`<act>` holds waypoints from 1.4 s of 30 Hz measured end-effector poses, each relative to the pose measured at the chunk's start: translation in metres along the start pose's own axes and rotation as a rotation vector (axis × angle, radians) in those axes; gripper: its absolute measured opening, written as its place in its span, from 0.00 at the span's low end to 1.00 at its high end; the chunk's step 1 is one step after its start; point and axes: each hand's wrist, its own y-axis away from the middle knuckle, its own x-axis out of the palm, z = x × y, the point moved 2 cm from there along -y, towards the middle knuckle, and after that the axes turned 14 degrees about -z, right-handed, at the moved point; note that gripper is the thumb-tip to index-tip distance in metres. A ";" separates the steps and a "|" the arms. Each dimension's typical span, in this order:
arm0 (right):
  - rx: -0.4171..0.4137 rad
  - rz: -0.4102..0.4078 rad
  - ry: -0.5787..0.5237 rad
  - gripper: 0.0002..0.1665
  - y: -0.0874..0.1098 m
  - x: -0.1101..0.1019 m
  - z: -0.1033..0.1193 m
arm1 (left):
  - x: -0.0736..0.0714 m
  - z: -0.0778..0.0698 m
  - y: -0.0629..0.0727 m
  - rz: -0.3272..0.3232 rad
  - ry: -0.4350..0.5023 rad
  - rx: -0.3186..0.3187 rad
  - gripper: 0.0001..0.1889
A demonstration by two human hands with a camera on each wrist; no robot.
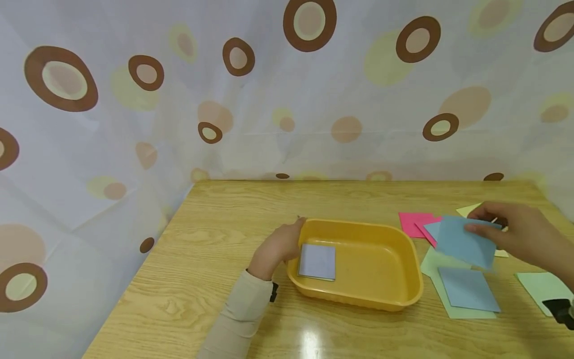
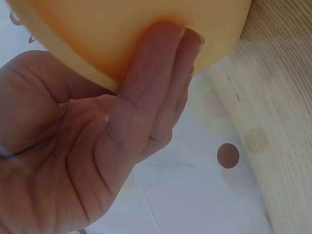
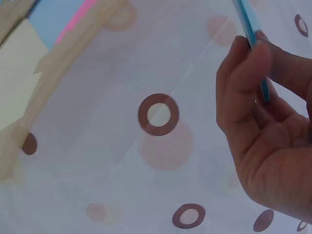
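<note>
My left hand (image 1: pixel 280 244) grips the left rim of a yellow plastic tray (image 1: pixel 367 299); the left wrist view shows its fingers against the tray wall (image 2: pixel 214 29). Inside the tray, a pale blue-grey square paper stack (image 1: pixel 317 262) lies at the left end. Over the papers to the right of the tray, my right hand (image 1: pixel 515 229) pinches a light blue square paper pad (image 1: pixel 466 242) between thumb and fingers. The right wrist view catches this pad (image 3: pixel 249 22) edge-on, as a thin layered strip.
Beneath and around the raised pad lie pink papers (image 1: pixel 412 223), pale green papers (image 1: pixel 462 306), a blue square (image 1: pixel 468 289) and a yellow paper (image 1: pixel 468 209). Another pale green stack (image 1: pixel 544 286) sits farther right. A spotted sheet (image 1: pixel 269 99) hangs behind the wooden table (image 1: pixel 188 279).
</note>
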 end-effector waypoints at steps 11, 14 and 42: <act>-0.018 0.070 -0.328 0.13 -0.035 0.020 0.085 | -0.003 -0.001 0.001 0.009 0.002 0.011 0.40; -0.042 0.202 -0.395 0.14 -0.044 0.039 0.111 | -0.002 0.000 0.002 0.015 0.000 0.006 0.39; 0.089 0.677 -0.113 0.05 -0.079 0.191 0.173 | -0.003 0.002 -0.002 0.020 -0.050 -0.009 0.38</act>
